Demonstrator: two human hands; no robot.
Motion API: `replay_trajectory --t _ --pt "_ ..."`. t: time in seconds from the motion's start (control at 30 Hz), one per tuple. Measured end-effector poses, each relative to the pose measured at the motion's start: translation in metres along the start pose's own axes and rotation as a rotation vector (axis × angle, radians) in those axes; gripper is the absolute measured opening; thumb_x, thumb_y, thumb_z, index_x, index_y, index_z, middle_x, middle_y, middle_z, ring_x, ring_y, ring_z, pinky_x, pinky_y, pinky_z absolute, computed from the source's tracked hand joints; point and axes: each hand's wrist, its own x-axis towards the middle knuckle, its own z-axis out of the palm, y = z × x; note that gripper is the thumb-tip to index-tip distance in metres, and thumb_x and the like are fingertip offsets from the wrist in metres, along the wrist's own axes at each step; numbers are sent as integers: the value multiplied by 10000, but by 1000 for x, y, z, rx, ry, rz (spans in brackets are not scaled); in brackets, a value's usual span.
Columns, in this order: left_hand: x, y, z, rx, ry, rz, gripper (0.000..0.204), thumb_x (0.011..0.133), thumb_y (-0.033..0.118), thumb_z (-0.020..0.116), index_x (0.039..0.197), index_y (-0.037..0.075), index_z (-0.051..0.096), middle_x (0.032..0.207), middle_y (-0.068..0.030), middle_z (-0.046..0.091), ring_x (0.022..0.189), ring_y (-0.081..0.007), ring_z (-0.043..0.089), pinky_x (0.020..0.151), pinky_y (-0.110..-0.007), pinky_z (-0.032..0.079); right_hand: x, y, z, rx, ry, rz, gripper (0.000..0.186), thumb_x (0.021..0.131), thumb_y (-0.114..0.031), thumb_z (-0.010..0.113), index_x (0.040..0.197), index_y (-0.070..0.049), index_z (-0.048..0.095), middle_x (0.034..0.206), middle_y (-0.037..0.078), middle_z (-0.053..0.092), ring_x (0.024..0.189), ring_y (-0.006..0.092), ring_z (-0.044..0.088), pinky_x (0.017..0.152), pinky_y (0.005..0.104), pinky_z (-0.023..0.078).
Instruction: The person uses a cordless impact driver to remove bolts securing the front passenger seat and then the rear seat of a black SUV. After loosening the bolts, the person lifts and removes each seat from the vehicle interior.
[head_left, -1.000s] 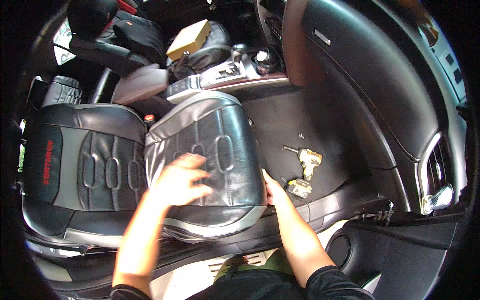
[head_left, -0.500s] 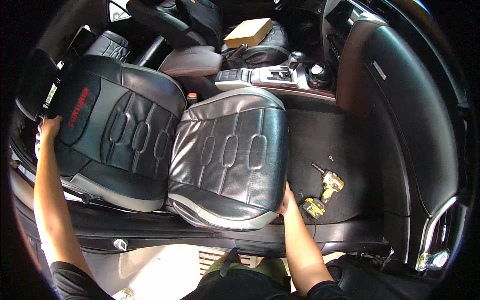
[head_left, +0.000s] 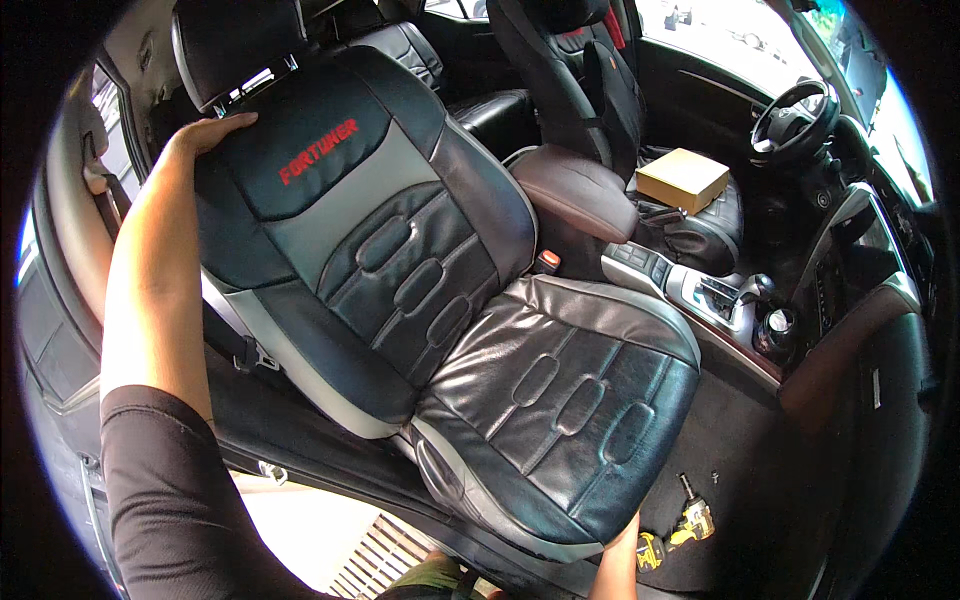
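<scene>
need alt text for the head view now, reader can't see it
A person's left hand rests on the upper backrest of a black-and-grey car seat, and the right hand, partly hidden, is at the cushion's front corner. A yellow-and-black drill lies on the dark floor; a tan box sits on the far seat.

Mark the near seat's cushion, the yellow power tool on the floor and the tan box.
Near seat's cushion (head_left: 572, 408): head view, middle of its black top.
Yellow power tool (head_left: 697, 519): head view, its upper housing.
Tan box (head_left: 684, 171): head view, its top face.
</scene>
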Motion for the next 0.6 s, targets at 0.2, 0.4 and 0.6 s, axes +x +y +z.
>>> replay_trajectory --t 0.2,0.4,0.6 --pt "30 -38 9 148 109 129 1015 751 802 618 1476 102 506 1538 -201 436 1433 -315 412 1167 -455 335 -6 8 -8 60 52 -17 803 948 -708 461 1398 -51 561 1343 191 620 1220 321 593 1055 500 454" --pt "52 -21 17 358 319 173 962 800 759 592 1490 97 481 1550 -199 419 1435 -315 411 1168 -446 333 -12 4 8 85 171 10 899 914 -781 454 1351 -8 593 1300 160 646 1176 271 609 1020 446 480" --pt "67 -50 22 408 419 183 910 850 715 566 1503 92 455 1562 -196 401 1436 -315 410 1169 -437 332 -85 -53 57 124 286 -139 515 970 -460 629 1179 7 679 1062 111 721 901 233 700 804 372 584"
